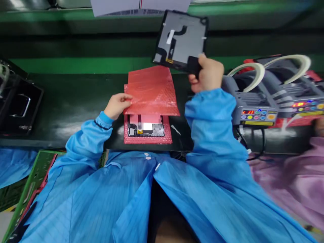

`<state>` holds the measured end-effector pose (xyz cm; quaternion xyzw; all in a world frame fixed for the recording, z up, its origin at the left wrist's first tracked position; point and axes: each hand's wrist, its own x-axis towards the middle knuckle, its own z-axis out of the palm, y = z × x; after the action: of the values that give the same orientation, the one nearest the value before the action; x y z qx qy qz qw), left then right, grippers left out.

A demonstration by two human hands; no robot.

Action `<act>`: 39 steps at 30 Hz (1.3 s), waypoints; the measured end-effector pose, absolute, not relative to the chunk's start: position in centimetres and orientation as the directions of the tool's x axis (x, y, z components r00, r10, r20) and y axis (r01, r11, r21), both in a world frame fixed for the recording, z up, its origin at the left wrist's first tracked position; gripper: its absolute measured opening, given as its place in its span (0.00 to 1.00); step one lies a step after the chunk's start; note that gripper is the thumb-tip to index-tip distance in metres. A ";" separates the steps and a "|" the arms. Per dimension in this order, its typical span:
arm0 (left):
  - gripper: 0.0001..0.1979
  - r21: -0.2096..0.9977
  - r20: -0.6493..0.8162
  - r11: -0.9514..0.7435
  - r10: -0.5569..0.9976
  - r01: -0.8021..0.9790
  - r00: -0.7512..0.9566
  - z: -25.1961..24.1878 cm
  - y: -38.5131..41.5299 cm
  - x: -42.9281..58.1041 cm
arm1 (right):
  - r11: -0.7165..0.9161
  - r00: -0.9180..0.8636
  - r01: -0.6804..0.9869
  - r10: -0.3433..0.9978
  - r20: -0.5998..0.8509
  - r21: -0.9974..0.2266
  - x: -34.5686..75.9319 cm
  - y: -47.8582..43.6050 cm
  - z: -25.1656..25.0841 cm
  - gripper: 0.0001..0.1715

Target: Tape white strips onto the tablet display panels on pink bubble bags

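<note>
Your left hand [117,105] pinched the upper red bubble wrap [152,91] at left; your right hand [210,72] gripped the dark panel [188,44] far-right of it.

Two flat panels [186,40], two curved tubes [260,73], two lit red readouts [248,112] (one per grey machine [249,100]).

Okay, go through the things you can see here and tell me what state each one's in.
Left hand: pinching upper wrap by its edge.
Right hand: gripping raised panel by a lower corner.
Raised panel: held up, tilted.
Upper wrap: partly over lower panel.
Lower panel: lying on lower wrap, partly covered.
Near machine: on, red display lit.
Far machine: on, display lit but blurred.
</note>
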<state>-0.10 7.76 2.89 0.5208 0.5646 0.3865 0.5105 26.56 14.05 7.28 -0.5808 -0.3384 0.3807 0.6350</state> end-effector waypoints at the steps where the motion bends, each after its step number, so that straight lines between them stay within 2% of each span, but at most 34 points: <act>1: 0.12 0.956 -0.211 0.191 0.975 0.224 0.069 2.6 5.8 -0.9 | 0.049 0.560 -0.129 0.828 -0.032 -0.990 26.1 11.0 7.8 0.22; 3: 0.10 0.931 -0.260 0.231 0.963 0.284 0.068 1.9 3.0 -1.9 | 0.026 0.575 -0.164 0.815 -0.074 -0.986 25.1 5.5 8.3 0.22; 6: 0.07 0.904 -0.236 0.199 0.970 0.379 0.053 0.9 1.0 -2.4 | -0.139 0.545 -0.205 0.806 -0.231 -0.969 23.5 0.1 7.7 0.15; 11: 0.07 0.887 -0.159 0.133 0.987 0.441 0.021 -0.5 -0.6 -1.6 | -0.306 0.411 -0.246 0.826 -0.385 -0.920 21.2 -2.3 4.8 0.12; 14: 0.07 0.878 -0.129 0.130 0.991 0.461 -0.034 -1.1 -1.6 -0.7 | -0.332 0.361 -0.235 0.843 -0.399 -0.914 20.5 -2.4 3.5 0.13; 21: 0.08 0.878 -0.102 0.108 0.994 0.466 -0.038 -1.5 -1.1 -0.4 | -0.314 0.296 -0.144 0.891 -0.344 -0.938 20.4 -1.8 2.3 0.19; 27: 0.18 0.943 -0.168 0.161 0.986 0.291 -0.002 -1.5 -0.7 -1.1 | -0.374 0.234 -0.061 0.896 -0.378 -0.925 20.5 -1.2 1.0 0.20; 29: 0.20 0.945 -0.209 0.205 0.978 0.253 -0.012 -1.3 -0.6 -1.3 | -0.405 0.229 0.035 0.893 -0.387 -0.914 20.6 -1.3 1.1 0.18; 31: 0.19 0.942 -0.254 0.254 0.967 0.222 -0.026 -1.1 -0.5 -1.4 | -0.386 0.235 0.246 0.914 -0.332 -0.889 21.0 -1.5 1.4 0.15; 33: 0.18 0.937 -0.292 0.292 0.956 0.193 -0.029 -0.8 -0.5 -1.5 | -0.281 0.260 0.526 0.952 -0.163 -0.802 21.8 -1.6 1.7 0.13; 35: 0.18 0.934 -0.307 0.307 0.951 0.181 -0.029 -0.7 -0.5 -1.5 | -0.208 0.283 0.734 0.959 0.014 -0.647 22.9 -1.6 1.7 0.12; 37: 0.19 0.938 -0.298 0.298 0.954 0.178 -0.023 -0.7 -0.4 -1.5 | -0.250 0.328 0.803 0.943 0.050 -0.542 24.0 -1.5 1.2 0.11; 39: 0.20 0.943 -0.285 0.283 0.958 0.175 -0.014 -0.7 -0.3 -1.5 | -0.311 0.341 0.788 0.939 -0.043 -0.531 24.8 -1.4 0.4 0.09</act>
<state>-1.53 -0.33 -0.73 0.4676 0.6060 0.3739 0.5237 24.75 -1.38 0.45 -0.7903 -0.5465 0.1755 0.2146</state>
